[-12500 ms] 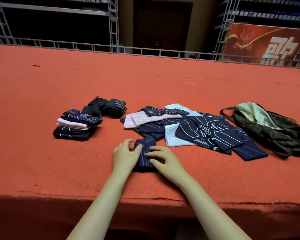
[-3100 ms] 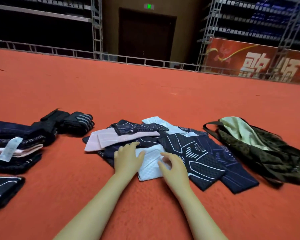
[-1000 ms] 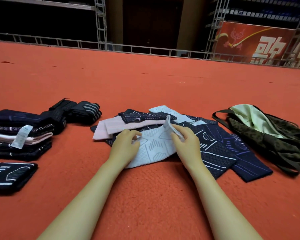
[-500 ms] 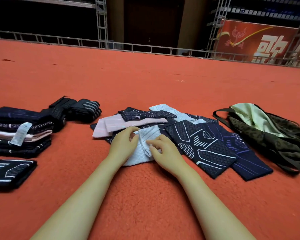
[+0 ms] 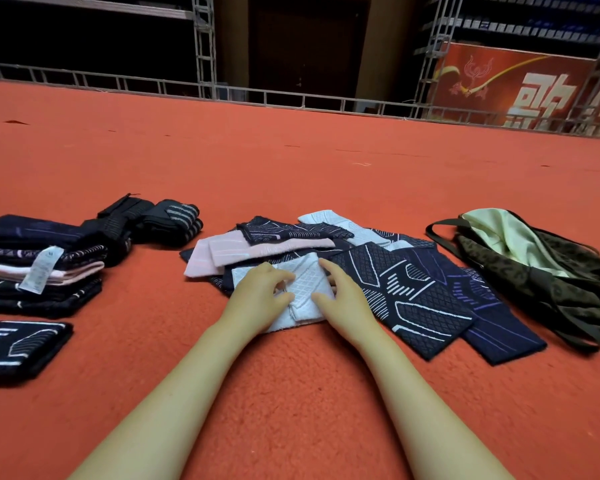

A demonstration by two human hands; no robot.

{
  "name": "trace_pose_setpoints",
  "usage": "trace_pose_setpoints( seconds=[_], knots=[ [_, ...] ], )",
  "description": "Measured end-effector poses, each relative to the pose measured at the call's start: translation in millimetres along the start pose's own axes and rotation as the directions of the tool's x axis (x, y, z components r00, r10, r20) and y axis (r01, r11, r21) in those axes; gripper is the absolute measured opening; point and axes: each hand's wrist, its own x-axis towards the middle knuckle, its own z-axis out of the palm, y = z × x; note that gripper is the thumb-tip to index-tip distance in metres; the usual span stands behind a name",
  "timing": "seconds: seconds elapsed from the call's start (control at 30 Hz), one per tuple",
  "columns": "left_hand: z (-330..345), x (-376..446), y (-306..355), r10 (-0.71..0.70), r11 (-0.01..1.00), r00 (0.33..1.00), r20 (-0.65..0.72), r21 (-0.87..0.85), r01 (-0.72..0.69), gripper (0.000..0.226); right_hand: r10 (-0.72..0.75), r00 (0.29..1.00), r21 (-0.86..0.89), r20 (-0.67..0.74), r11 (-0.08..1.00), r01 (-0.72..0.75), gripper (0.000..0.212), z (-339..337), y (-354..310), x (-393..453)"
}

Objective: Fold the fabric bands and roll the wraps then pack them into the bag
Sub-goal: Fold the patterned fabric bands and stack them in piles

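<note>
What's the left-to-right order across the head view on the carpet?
folded stack → rolled wraps → pink band → left hand → white band → right hand → dark patterned band → bag

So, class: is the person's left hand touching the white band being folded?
Touching. The head view shows the left hand resting on the white band, fingers pressing its folded surface with no gap.
</note>
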Motion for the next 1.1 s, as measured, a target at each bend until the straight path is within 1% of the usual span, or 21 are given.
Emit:
trace_pose_setpoints(
  seconds=[0.07,0.17,0.23,0.3,0.37,0.4,0.47,0.5,0.53,0.6,0.63,0.7,0.77,0.8,0.83,0.9,0.93,0.97,1.03,1.07,1.1],
  knots=[
    [0,0,0,-0.018,0.999,1.0,-0.001,-0.029,0.018,0.036,0.058,0.998,0.194,-0.016,0.979,-0.054,0.054,-3,-2,1],
    [1,1,4,0.01,0.995,1.0,-0.015,-0.102,-0.011,0.042,0.035,0.998,0.387,-0.06,0.922,-0.009,0.046,-7,-10,-1],
    [3,0,8,-0.002,0.983,1.0,-0.026,-0.185,-0.002,0.045,0.02,0.997,0.468,-0.076,0.884,0.018,0.044,-9,-15,-4],
    [4,-1,13,-0.057,0.955,0.998,-0.021,-0.293,0.049,0.049,0.015,0.998,0.534,-0.068,0.845,0.023,0.042,-11,-19,-6],
    [2,-2,19,-0.113,0.911,0.993,0.014,-0.397,0.109,0.053,0.013,0.998,0.574,-0.054,0.819,0.021,0.046,-12,-21,-7],
    [1,-3,22,-0.126,0.887,0.991,0.034,-0.444,0.128,0.053,0.006,0.999,0.586,-0.043,0.81,0.02,0.045,-12,-22,-8],
    [1,-4,26,-0.155,0.829,0.986,0.057,-0.536,0.161,0.043,-0.004,1.0,0.62,0.005,0.785,0.0,0.03,-9,-24,-8],
    [1,-3,28,-0.182,0.786,0.981,0.074,-0.588,0.19,0.036,0.001,0.999,0.629,0.032,0.777,-0.021,0.026,-7,-25,-8],
    [2,-3,29,-0.215,0.717,0.971,0.102,-0.659,0.228,0.03,0.011,0.999,0.621,0.047,0.783,-0.038,0.025,-5,-26,-8],
    [3,-1,31,-0.281,0.49,0.942,0.182,-0.817,0.304,0.024,0.027,0.998,0.516,0.05,0.855,-0.049,0.026,0,-25,-9],
    [3,0,32,-0.311,0.404,0.928,0.205,-0.855,0.324,0.025,0.023,0.998,0.434,0.057,0.9,-0.046,0.027,1,-24,-9],
    [4,0,31,-0.361,0.303,0.907,0.216,-0.893,0.333,0.023,0.013,0.997,0.324,0.082,0.945,-0.039,0.03,0,-24,-11],
    [4,0,31,-0.392,0.243,0.899,0.197,-0.92,0.308,0.013,-0.011,0.993,0.327,0.114,0.945,-0.027,0.032,-2,-25,-12],
    [5,0,31,-0.41,0.263,0.896,0.171,-0.918,0.296,0.009,-0.007,0.99,0.349,0.139,0.936,-0.042,0.036,-2,-25,-12],
    [4,1,30,-0.424,0.376,0.899,0.112,-0.881,0.287,0.006,0.0,0.986,0.367,0.168,0.928,-0.063,0.042,-1,-25,-13],
    [2,1,24,-0.402,0.673,0.915,-0.029,-0.688,0.274,0.014,0.032,0.978,0.36,0.208,0.927,-0.107,0.054,1,-24,-13],
    [2,1,20,-0.374,0.782,0.922,-0.104,-0.57,0.252,0.019,0.049,0.975,0.349,0.217,0.929,-0.124,0.057,2,-24,-13],
    [2,1,16,-0.334,0.856,0.927,-0.173,-0.467,0.221,0.025,0.061,0.974,0.338,0.22,0.932,-0.134,0.06,2,-24,-13],
    [3,0,6,-0.257,0.943,0.929,-0.264,-0.278,0.182,0.037,0.061,0.974,0.295,0.218,0.947,-0.126,0.063,3,-24,-13],
    [4,0,1,-0.249,0.957,0.931,-0.266,-0.214,0.195,0.041,0.051,0.975,0.267,0.215,0.957,-0.108,0.06,5,-24,-13],
    [4,0,-3,-0.266,0.954,0.932,-0.248,-0.205,0.218,0.043,0.035,0.977,0.25,0.212,0.964,-0.089,0.055,6,-24,-13]
  ],
)
